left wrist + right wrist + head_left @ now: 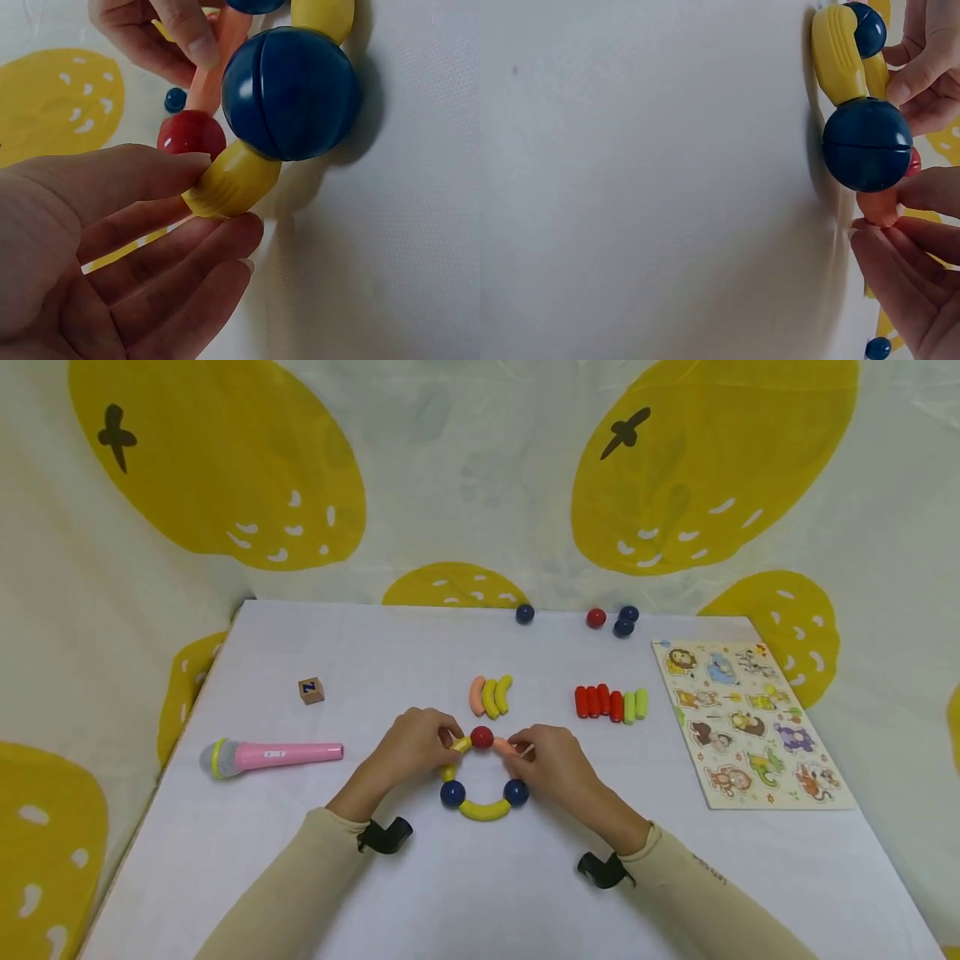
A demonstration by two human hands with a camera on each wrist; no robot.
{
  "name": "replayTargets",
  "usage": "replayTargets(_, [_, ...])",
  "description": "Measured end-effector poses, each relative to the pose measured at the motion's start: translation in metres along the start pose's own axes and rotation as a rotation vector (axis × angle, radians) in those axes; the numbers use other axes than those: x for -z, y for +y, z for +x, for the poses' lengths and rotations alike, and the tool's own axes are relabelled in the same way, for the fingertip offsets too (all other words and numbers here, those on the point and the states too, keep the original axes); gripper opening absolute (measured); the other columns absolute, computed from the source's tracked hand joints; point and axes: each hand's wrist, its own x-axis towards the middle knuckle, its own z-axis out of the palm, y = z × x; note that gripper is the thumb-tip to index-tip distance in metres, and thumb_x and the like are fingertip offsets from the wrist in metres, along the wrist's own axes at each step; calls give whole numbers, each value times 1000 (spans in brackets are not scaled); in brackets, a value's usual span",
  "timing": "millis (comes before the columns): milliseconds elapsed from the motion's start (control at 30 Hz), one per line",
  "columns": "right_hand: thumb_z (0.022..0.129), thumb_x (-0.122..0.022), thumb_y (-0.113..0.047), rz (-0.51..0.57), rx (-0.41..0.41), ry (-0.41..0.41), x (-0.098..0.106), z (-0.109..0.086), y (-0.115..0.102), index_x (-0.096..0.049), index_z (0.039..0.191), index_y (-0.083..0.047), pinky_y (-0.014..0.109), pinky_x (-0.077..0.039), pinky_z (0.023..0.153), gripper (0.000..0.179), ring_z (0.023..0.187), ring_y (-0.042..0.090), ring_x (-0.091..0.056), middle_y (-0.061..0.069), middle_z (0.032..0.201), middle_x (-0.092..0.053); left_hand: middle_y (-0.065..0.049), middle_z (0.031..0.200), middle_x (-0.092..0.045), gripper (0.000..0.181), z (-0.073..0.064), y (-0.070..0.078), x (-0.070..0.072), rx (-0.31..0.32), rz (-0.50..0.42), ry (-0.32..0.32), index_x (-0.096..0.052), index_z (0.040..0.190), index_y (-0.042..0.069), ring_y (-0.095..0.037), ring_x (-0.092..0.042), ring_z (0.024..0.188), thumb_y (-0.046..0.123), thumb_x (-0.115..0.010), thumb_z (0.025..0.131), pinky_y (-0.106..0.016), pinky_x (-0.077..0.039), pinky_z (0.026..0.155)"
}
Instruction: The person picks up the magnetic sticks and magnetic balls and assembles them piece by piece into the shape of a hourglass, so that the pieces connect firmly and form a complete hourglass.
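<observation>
**Two hands close a ring of curved pieces and balls**

The left hand [415, 745] pinches a yellow curved piece [232, 180] between thumb and fingers, its upper end meeting the red ball [482, 737]. The right hand [552, 764] pinches an orange curved piece [877, 208] on the other side of that same red ball, fingertips curled round it. Both hands are therefore clamped on their pieces, not loose.

The red ball sits at the far top of the ring, midway between the two hands, about equally near to each. From it the yellow curved piece arcs down and toward the person to the left blue ball [452, 792]; the orange curved piece arcs down to the right blue ball [515, 792]. A yellow bottom piece [484, 810] joins the two blue balls, nearest the person.

Beyond the red ball lie three spare curved pieces [491, 695]. To its right stands a row of red and green straight pieces [611, 703], then an animal puzzle board [750, 722]. Far behind it rest loose balls [596, 617]. To its left lie a pink toy microphone [272, 756] and a letter block [311, 690].
</observation>
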Motion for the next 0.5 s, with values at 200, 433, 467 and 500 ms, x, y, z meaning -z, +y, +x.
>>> replayTargets(200, [85,-84,-22,69,-4,8,0,1,5,-77,114,-11,22,-60,72,31,84,10,-71,2,101,-77,1,83,-71,25,0,2,1,5,-2,-2,-78,106,13,-14,-59,73,21,-85,83,-24,-48,66])
replayTargets(433, [85,-84,-20,71,18,7,0,3,8,-78,113,-10,23,-61,74,31,85,12,-72,3,100,-77,0,84,-71,26,0,2,1,10,-9,-10,-78,107,13,-14,-59,72,20,-85,83,-23,-48,65])
replayTargets(467, [85,-84,-21,71,18,6,0,3,9,-78,113,-10,23,-61,73,31,85,12,-72,3,99,-77,0,84,-71,26,0,2,1,9,-11,-10,-78,107,13,-14,-59,72,20,-85,83,-23,-48,66])
replayTargets(500, [85,-84,-21,70,21,6,0,3,9,-78,113,-10,23,-61,73,31,85,12,-72,3,99,-77,0,83,-71,26,0,1,1,10,-14,-11,-78,107,13,-14,-59,73,20,-85,83,-23,-48,66])
